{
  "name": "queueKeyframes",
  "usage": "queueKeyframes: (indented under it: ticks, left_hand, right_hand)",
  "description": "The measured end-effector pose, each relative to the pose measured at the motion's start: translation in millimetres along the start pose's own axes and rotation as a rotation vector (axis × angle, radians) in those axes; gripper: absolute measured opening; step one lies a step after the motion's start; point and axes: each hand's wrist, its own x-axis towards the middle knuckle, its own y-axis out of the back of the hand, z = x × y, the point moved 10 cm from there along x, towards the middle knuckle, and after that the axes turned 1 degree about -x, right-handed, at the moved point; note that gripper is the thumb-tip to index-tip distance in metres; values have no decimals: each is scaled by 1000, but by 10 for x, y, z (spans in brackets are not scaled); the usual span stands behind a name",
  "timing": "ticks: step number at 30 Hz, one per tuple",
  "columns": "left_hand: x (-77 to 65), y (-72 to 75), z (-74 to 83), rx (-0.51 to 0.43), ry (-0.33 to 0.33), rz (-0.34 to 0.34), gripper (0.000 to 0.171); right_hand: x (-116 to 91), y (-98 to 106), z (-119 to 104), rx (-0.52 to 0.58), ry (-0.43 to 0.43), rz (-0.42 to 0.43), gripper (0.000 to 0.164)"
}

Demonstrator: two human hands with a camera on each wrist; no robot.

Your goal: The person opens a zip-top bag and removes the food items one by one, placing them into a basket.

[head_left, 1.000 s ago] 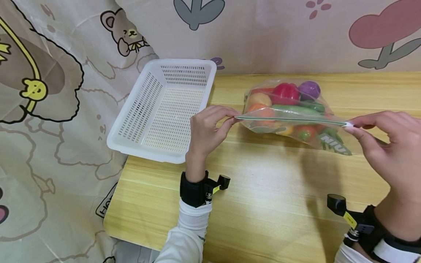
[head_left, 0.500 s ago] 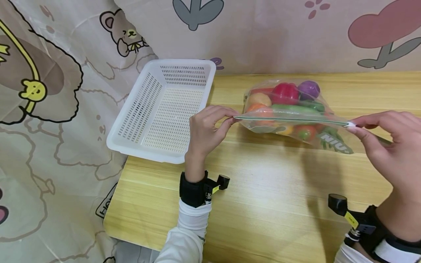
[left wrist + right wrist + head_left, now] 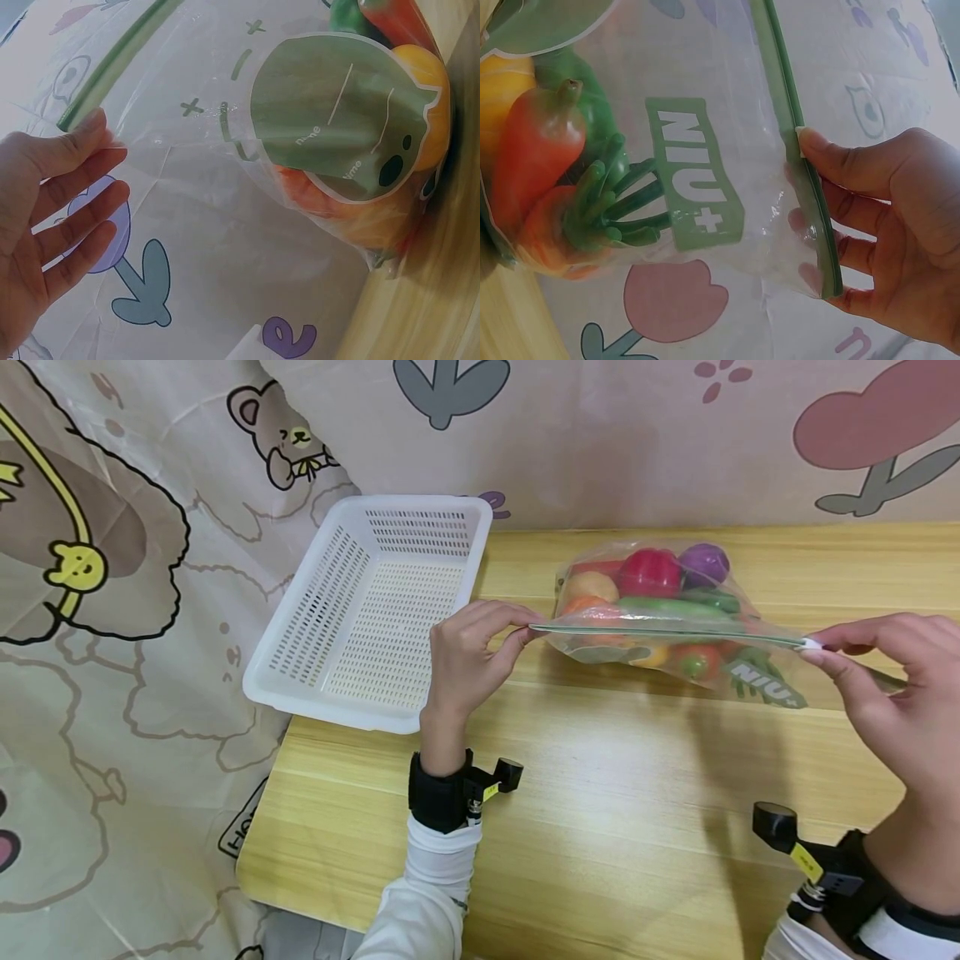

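A clear zip bag (image 3: pixel 637 643) of vegetables is lying between the two hands, its filled end resting on the wooden tabletop (image 3: pixel 585 827) beyond them and its mouth stretching from one to the other. The left hand (image 3: pixel 476 647) is pinching one end of the green zip strip (image 3: pixel 660 632) between thumb and forefinger, its other fingers extending loosely. The right hand (image 3: pixel 900 685) is pinching the white slider (image 3: pixel 810 644) on the strip, its lower fingers curving behind the bag.

Inside, a red bell pepper (image 3: pixel 648 574) and a purple vegetable (image 3: pixel 705 565) are sitting farthest from the hands; a red chili pepper (image 3: pixel 540 139) is lying nearer the right hand's side. A white perforated basket (image 3: pixel 262 672) is standing beyond and left of the left hand, which is partly covering its near side.

The zip work seems under way but unfinished: the slider is sitting short of the strip's right end, a short stretch running on past the right hand's pinch. The vegetables in view are all lying inside the bag.

Whether the strip is gaping or sealing between the hands is impossible to tell. The strip and a green print (image 3: pixel 337 112) are hiding some vegetables, and the right hand is running off the head view's edge.
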Motion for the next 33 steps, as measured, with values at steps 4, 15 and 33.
queueKeyframes:
  ticks: [4, 15, 33]
  left_hand:
    - [-1, 3, -1, 2, -2, 2, 5]
    - [-10, 11, -13, 1, -3, 4, 6]
    - [-16, 44, -20, -2, -3, 18, 6]
  right_hand:
    - [-5, 10, 24, 12, -11, 3, 69]
    - [-16, 10, 111, -21, 6, -24, 33]
    - [-48, 105, 153, 3, -39, 23, 21]
